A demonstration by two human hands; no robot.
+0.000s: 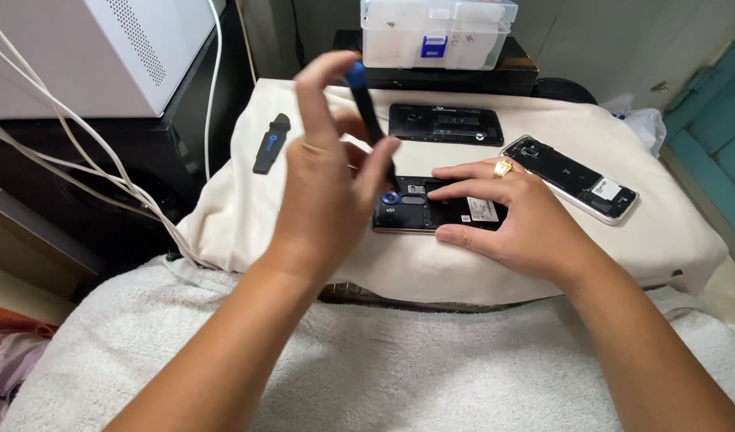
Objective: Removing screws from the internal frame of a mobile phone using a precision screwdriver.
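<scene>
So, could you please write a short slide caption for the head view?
Left hand works a screwdriver into an opened phone that the right hand steadies on a cloth-covered table.

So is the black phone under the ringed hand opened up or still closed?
Opened: the black phone lies without its back cover, inner parts and a white label exposed, under the right hand.

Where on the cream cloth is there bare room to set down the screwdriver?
Bare cloth lies between the black pry tool and the left hand, and along the front edge. Crowded: the opened phone under the right hand, beside the back cover and second phone.
</scene>
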